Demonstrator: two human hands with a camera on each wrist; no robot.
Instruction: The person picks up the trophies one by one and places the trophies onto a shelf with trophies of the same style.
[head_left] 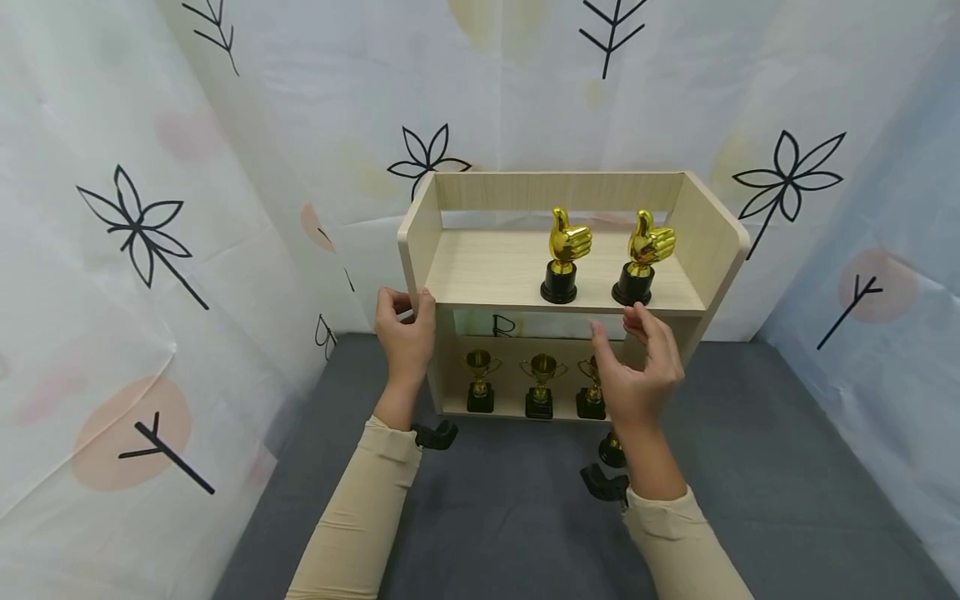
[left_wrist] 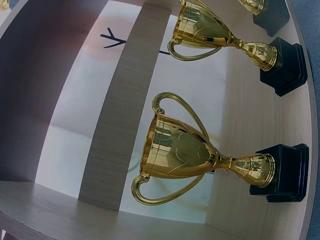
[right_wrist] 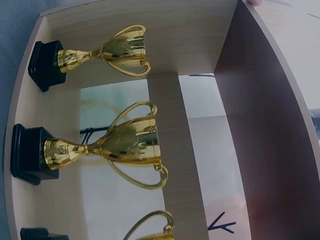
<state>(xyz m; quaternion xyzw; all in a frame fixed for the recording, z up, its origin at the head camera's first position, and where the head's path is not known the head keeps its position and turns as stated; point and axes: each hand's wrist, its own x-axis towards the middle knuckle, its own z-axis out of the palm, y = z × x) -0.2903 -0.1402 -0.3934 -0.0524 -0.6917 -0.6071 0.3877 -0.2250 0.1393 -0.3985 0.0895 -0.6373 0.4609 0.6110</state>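
Observation:
A small two-tier wooden shelf [head_left: 487, 267] stands on the table. My left hand [head_left: 405, 337] grips its left side near the upper board, thumb at the front edge. My right hand [head_left: 645, 379] is just below the upper board's front edge, thumb and fingers apart with nothing between them. Above it stands a gold thumbs-up trophy [head_left: 651, 242] on a black base, with a second thumbs-up trophy [head_left: 570, 242] to its left. Gold cup trophies line the lower tier: a left one [head_left: 480, 367], a middle one [head_left: 542, 371] and a right one [head_left: 590, 400] partly behind my right hand.
On the dark grey tabletop [head_left: 510, 517], a black round-based object [head_left: 611, 450] stands in front of the shelf, mostly hidden by my right wrist. A patterned white cloth [head_left: 525, 100] hangs behind and along both sides. The shelf's back has open gaps around a crossbar [left_wrist: 122, 100].

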